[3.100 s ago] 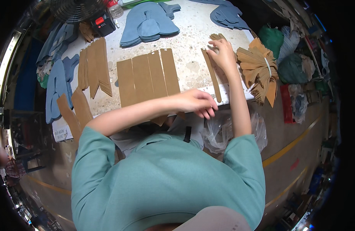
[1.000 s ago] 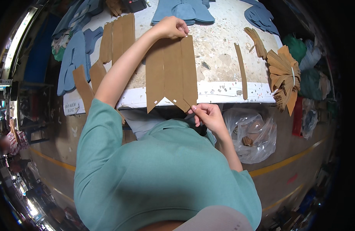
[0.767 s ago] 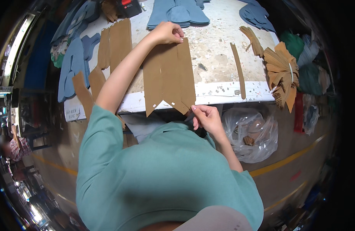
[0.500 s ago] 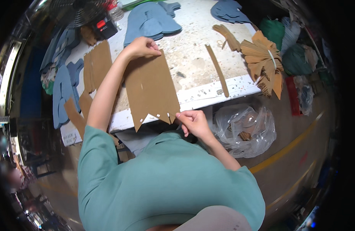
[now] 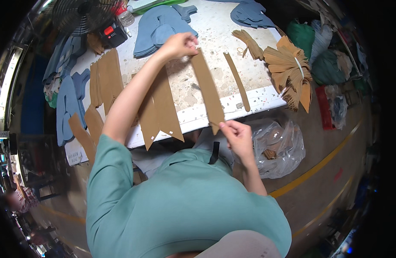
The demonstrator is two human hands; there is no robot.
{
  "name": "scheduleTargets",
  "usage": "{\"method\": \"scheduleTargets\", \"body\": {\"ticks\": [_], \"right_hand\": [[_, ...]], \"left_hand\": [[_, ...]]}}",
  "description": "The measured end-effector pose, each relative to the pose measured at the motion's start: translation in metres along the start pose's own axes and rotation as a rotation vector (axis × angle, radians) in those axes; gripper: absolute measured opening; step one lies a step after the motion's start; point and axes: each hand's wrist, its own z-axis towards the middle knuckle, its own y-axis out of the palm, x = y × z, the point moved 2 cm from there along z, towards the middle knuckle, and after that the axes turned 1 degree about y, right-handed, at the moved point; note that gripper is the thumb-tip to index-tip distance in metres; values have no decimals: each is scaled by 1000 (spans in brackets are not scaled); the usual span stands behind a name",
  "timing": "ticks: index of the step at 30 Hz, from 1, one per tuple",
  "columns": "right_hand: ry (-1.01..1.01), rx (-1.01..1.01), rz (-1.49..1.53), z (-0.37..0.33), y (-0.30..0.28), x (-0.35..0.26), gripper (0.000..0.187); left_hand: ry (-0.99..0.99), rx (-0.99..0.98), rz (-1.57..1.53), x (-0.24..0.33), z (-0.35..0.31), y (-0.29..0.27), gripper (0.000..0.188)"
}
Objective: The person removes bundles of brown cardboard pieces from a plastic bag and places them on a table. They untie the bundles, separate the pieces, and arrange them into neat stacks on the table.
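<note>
A long brown strip (image 5: pixel 208 90) stretches over the near edge of a speckled white worktable (image 5: pixel 232 107), pinched at both ends — the left hand (image 5: pixel 179 44) closes its fingertips on the far end, the right hand (image 5: pixel 235 134) grips the pointed near end just off the table's rim. More brown pointed strips (image 5: pixel 159 107) lie flat beside it, overhanging the edge, and a narrow strip (image 5: pixel 237 81) lies to the right. Blue cut pieces (image 5: pixel 161 28) are stacked farther back, near a black fan (image 5: pixel 77 15). A fanned bundle of brown pieces (image 5: pixel 292 71) sits at the table's right corner (tied with a band). Below it, a clear plastic bag (image 5: pixel 277 146) rests on the brown floor (image 5: pixel 331 163), which carries a yellow line.
</note>
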Motion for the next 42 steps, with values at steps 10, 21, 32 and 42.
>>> {"method": "scheduleTargets", "body": {"ticks": [10, 21, 32, 42], "right_hand": [[65, 148, 13, 8, -32, 18, 32], [201, -573, -25, 0, 29, 39, 39], [202, -594, 141, -5, 90, 4, 25], [334, -810, 46, -4, 132, 21, 30]], "left_hand": [[94, 144, 224, 26, 35, 48, 26], [-163, -109, 405, -44, -67, -61, 28], [-76, -135, -34, -66, -89, -87, 24], [-146, -253, 179, -84, -113, -93, 31]]}}
